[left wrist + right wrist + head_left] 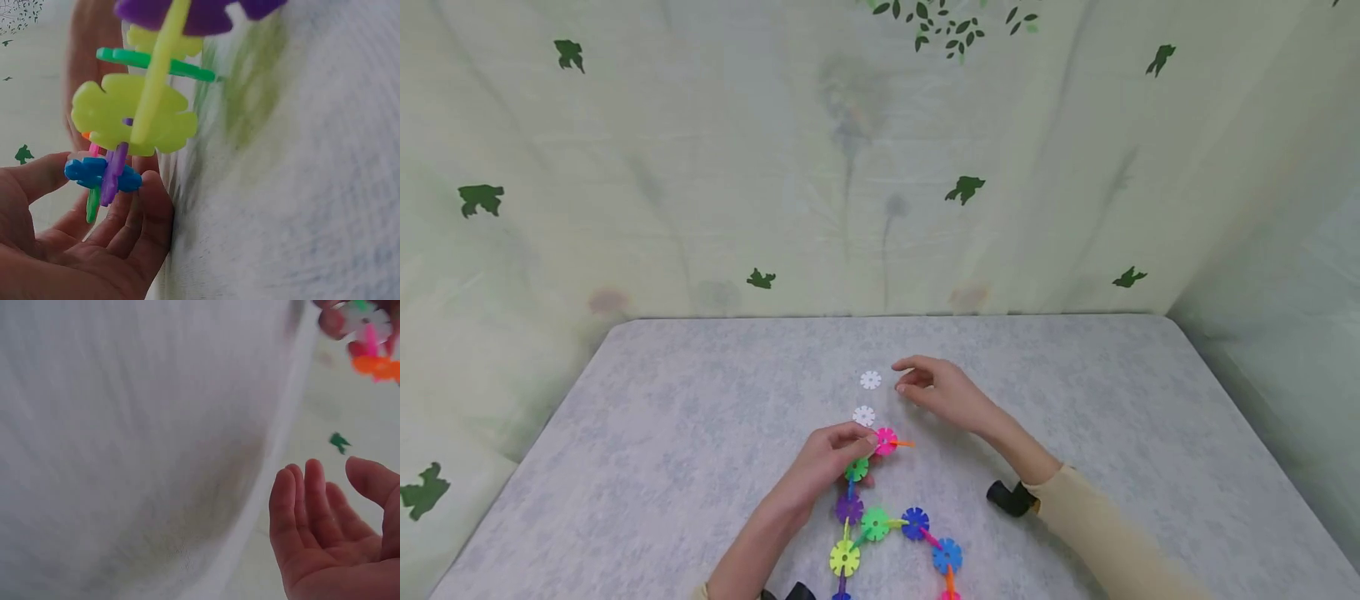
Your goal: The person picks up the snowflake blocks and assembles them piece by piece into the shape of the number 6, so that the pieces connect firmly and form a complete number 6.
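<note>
A chain of interlocking flower-shaped plastic discs runs up the table's front middle, with a yellow disc (845, 558), a purple disc (850, 508) and a green disc (857, 469). My left hand (827, 458) pinches this chain near its far end, beside a pink disc (886, 441) with an orange disc (902, 443) slotted edge-on into it. In the left wrist view, thumb and fingers (153, 206) surround a blue disc (87, 170); the exact grip is partly hidden. My right hand (947, 392) hovers with fingers apart and holds nothing, right of a white disc (870, 380).
Another white disc (864, 415) shows just beyond the left fingertips; whether it joins the chain is unclear. A branch with a green disc (876, 524) and blue disc (947, 556) curves right. Behind the grey table (737, 367) hangs a pale curtain (700, 167) with leaf prints.
</note>
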Tool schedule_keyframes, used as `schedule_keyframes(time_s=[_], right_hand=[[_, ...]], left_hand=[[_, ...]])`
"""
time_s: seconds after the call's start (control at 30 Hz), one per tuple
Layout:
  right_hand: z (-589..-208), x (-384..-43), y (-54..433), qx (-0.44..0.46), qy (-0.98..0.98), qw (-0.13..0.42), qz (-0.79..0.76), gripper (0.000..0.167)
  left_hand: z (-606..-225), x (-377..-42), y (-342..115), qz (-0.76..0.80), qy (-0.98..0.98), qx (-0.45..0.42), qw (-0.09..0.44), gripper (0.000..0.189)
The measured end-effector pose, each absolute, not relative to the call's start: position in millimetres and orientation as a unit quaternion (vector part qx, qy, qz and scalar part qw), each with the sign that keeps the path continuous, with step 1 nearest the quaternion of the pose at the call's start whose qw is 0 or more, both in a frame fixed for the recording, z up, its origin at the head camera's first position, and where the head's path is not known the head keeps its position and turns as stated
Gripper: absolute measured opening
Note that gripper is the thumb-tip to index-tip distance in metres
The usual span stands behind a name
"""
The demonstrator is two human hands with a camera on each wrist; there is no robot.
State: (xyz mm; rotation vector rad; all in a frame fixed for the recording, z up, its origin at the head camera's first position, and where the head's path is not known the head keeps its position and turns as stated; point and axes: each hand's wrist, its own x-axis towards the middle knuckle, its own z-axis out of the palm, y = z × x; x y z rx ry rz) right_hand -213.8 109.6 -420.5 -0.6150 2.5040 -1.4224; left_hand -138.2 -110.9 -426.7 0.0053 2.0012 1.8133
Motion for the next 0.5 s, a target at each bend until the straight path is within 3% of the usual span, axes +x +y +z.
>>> schedule_keyframes(time_s=[0.27, 0.5], right_hand=[[-432, -257, 83, -0.28, 0.877, 0.107, -0.376, 0.034], [-433, -259, 72, -0.295, 0.902, 0.106, -0.297, 0.027]], left_hand=[[-429, -141, -112, 0.621, 0.747, 0.049, 0.231, 0.031], [-427, -139, -109, 0.627, 0.744, 0.062, 0.221, 0.031]])
